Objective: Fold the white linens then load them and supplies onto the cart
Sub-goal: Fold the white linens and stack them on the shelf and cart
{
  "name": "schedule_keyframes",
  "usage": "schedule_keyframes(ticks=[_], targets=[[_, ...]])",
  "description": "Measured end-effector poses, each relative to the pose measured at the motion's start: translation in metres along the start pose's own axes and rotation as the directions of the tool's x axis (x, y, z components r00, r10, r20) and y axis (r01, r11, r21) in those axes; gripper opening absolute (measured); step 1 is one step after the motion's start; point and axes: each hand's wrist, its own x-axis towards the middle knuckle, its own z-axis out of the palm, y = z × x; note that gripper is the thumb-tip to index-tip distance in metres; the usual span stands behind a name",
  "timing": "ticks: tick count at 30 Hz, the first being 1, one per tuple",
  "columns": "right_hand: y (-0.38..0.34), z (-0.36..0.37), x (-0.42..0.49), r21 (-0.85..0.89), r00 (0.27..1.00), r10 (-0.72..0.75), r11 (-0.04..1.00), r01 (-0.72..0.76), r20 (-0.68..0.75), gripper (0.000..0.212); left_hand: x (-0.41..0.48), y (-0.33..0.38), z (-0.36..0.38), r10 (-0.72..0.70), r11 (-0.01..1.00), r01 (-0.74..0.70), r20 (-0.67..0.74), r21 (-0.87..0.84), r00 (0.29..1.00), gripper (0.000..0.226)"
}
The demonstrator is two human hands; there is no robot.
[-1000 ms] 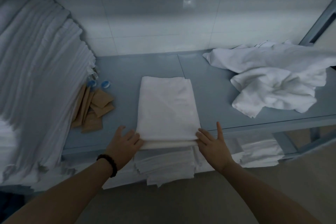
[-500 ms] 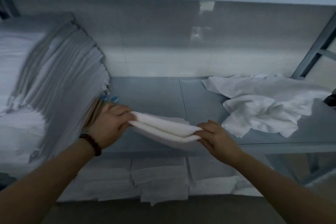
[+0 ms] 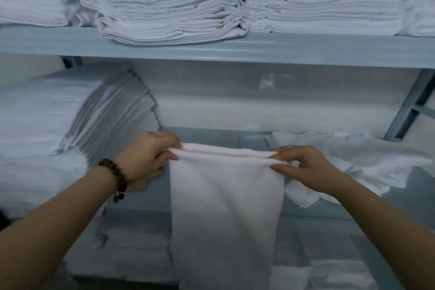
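**Folded linen held up between both hands at the shelves**

From my seat I see both hands raised in front of the shelving, with the folded white linen (image 3: 226,207) stretched between them. The left hand (image 3: 146,158) pinches the linen's top left corner, fingers curled over the doubled edge and thumb tucked under it. The right hand (image 3: 303,167) pinches the top right corner between thumb and fingertips. The top edge runs nearly level from one hand to the other, showing two layers. The rest of the cloth hangs straight down below the hands as a long, smooth panel, clear of the shelf behind it.

A dark beaded bracelet (image 3: 115,176) sits on the left wrist.

Just past the left hand, a tall stack of flat linens (image 3: 94,120) leans outward, its edges fanned toward that hand. Beyond and beside the right hand lies a crumpled linen (image 3: 376,162), loose on the middle shelf (image 3: 211,135). Above both hands runs the grey-blue upper shelf (image 3: 211,47). It carries piles of folded white linens (image 3: 164,2), side by side and touching. Below the hands and behind the hanging cloth, more folded pieces (image 3: 136,254) lie on a lower level, blurred. A slanted metal post (image 3: 409,106) stands well off to the right of the right hand.
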Motion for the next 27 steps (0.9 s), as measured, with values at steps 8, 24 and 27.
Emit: schedule_keyframes(ticks=[8, 24, 27], targets=[[-0.008, -0.018, -0.005, -0.138, 0.98, 0.104, 0.987, -0.081, 0.17, 0.007, 0.005, 0.003, -0.002, -0.007, 1.0, 0.01, 0.207, -0.015, 0.978, 0.01], [0.004, 0.03, 0.018, -0.536, 0.98, 0.166, 0.82, -0.2, -0.112, 0.021, -0.008, -0.006, 0.04, -0.225, 0.918, 0.143, 0.19, 0.369, 0.956, 0.017], [0.004, 0.041, 0.023, -0.508, 0.977, 0.096, 0.842, -0.182, -0.19, 0.018, -0.01, -0.015, 0.04, -0.196, 0.935, 0.136, 0.155, 0.328, 0.968, 0.013]])
